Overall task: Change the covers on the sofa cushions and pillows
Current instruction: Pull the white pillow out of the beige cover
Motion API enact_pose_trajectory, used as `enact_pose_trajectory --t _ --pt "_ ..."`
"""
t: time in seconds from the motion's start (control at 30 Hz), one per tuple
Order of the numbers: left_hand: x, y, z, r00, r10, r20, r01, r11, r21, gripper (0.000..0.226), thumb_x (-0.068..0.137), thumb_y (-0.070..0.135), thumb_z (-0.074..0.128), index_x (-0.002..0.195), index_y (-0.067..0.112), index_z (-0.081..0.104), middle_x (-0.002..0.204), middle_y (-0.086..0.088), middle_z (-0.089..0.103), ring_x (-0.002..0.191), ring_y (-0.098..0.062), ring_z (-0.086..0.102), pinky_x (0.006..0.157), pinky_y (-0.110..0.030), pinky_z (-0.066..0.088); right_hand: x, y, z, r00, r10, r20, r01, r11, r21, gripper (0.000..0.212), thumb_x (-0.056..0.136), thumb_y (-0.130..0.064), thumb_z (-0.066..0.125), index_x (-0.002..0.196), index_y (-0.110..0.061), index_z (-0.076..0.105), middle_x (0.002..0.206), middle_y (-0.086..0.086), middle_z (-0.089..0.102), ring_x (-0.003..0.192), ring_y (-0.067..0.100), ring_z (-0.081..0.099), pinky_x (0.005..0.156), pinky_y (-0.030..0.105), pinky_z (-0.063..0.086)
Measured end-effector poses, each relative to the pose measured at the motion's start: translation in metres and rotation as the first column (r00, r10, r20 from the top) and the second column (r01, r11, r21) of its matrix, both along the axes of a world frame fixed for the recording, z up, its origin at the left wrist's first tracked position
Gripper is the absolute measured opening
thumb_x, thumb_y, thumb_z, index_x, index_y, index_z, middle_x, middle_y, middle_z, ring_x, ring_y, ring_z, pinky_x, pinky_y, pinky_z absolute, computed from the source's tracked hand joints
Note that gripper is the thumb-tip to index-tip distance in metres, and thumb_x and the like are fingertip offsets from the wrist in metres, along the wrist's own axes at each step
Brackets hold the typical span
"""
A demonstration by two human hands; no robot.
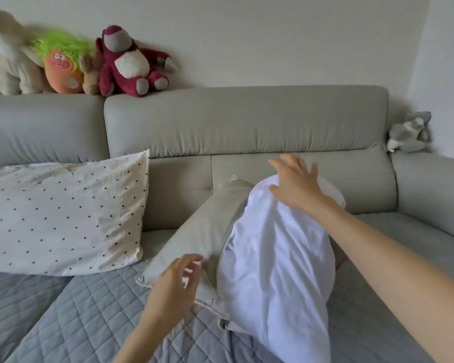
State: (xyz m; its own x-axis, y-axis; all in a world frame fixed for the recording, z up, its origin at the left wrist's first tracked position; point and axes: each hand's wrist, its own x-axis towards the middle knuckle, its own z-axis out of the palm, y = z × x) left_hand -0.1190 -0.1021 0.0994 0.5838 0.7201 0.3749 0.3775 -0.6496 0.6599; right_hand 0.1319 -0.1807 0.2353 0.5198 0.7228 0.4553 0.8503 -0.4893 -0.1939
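Pillow (275,258) at frame centre is half out of its beige cover (194,231). Right hand (294,182) rests spread on top; left hand (176,281) hovers loosely curled, holding nothing. Next move, likely: grip the cover's edge.

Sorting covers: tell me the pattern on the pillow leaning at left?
White with small dark dots, the pillow; head view.

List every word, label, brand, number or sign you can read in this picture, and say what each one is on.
None: no readable text anywhere in the head view.
The dotted pillow carries only a dot pattern, no letters.
The white cover and the grey pillow are plain.
The plush toys on the sofa show no legible tags.
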Motion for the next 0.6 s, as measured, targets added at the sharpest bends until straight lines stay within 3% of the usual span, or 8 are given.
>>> enact_pose_trajectory --t 0.07,0.13,0.2,0.23,0.3,0.4,0.5,0.6 --pt "0.015 0.009 -0.012 0.998 -0.058 -0.002 0.058 0.995 0.086 0.026 0.090 0.018 0.057 0.101 0.042 0.055 0.103 0.012 0.058 0.097 -0.009 0.056 0.084 -0.024 0.047 -0.029 -0.012 -0.030 0.987 0.131 0.097 -0.140 0.985 0.098 0.040 0.089 -0.024 0.049 0.127 -0.016 0.054 0.139 0.007 0.041 0.129 0.028 0.038 0.109 0.047 0.026" --pt "0.032 0.008 -0.030 0.994 -0.106 -0.004 0.105 0.973 0.204 0.034 0.085 0.017 0.063 0.116 0.029 0.060 0.117 0.006 0.054 0.103 -0.016 0.055 0.088 -0.029 0.046 -0.068 -0.025 -0.062 0.947 0.224 0.229 -0.268 0.946 0.182 0.031 0.079 -0.027 0.047 0.095 -0.015 0.070 0.107 0.006 0.061 0.096 0.029 0.059 0.082 0.039 0.047" --pt "0.043 0.004 -0.038 0.992 -0.124 0.025 0.116 0.973 0.199 0.044 0.083 0.013 0.065 0.125 0.025 0.057 0.125 0.007 0.047 0.094 -0.013 0.058 0.079 -0.024 0.048 -0.096 -0.031 -0.089 0.904 0.266 0.335 -0.326 0.935 0.138 0.028 0.074 -0.039 0.050 0.079 -0.018 0.068 0.087 0.000 0.061 0.079 0.025 0.059 0.070 0.036 0.048" --pt "0.046 0.003 -0.038 0.989 -0.144 0.044 0.134 0.974 0.185 0.047 0.082 0.006 0.064 0.125 0.026 0.057 0.126 0.009 0.046 0.092 -0.011 0.059 0.077 -0.024 0.049 -0.104 -0.030 -0.097 0.894 0.262 0.364 -0.305 0.950 0.064 0.032 0.070 -0.046 0.058 0.081 -0.018 0.067 0.086 0.001 0.061 0.080 0.025 0.058 0.072 0.039 0.047" --pt "0.048 0.005 -0.038 0.983 -0.162 0.086 0.140 0.966 0.218 0.055 0.079 -0.003 0.063 0.123 0.030 0.057 0.124 0.011 0.049 0.098 -0.013 0.058 0.082 -0.030 0.051 -0.102 -0.027 -0.108 0.883 0.186 0.432 -0.144 0.981 -0.128 0.062 0.056 -0.056 0.075 0.099 -0.013 0.063 0.103 0.009 0.059 0.097 0.030 0.056 0.084 0.051 0.040" --pt "0.036 0.014 -0.041 0.998 -0.017 0.055 -0.003 0.935 0.353 0.062 0.075 0.004 0.070 0.120 0.041 0.046 0.121 0.009 0.054 0.107 -0.017 0.049 0.087 -0.039 0.044 -0.066 -0.036 -0.114 0.842 0.182 0.508 -0.050 0.963 -0.263 0.089 0.052 -0.049 0.081 0.127 -0.013 0.050 0.132 0.015 0.048 0.123 0.032 0.045 0.095 0.062 0.030" --pt "0.021 0.032 -0.035 0.991 0.098 0.090 -0.129 0.871 0.473 0.054 0.075 0.016 0.073 0.120 0.034 0.049 0.120 0.001 0.052 0.112 -0.021 0.045 0.090 -0.047 0.040 -0.020 -0.060 -0.117 0.782 0.262 0.566 -0.172 0.963 -0.208 0.062 0.070 -0.038 0.071 0.125 -0.019 0.051 0.130 0.006 0.053 0.123 0.027 0.049 0.099 0.055 0.032" --pt "0.022 0.054 -0.028 0.988 0.147 0.039 -0.140 0.782 0.607 0.056 0.071 0.024 0.078 0.121 0.027 0.054 0.126 -0.004 0.049 0.121 -0.026 0.040 0.099 -0.057 0.031 -0.003 -0.076 -0.117 0.798 0.118 0.591 -0.083 0.993 -0.087 0.043 0.072 -0.026 0.057 0.113 -0.016 0.060 0.123 0.004 0.059 0.119 0.026 0.051 0.103 0.058 0.028"
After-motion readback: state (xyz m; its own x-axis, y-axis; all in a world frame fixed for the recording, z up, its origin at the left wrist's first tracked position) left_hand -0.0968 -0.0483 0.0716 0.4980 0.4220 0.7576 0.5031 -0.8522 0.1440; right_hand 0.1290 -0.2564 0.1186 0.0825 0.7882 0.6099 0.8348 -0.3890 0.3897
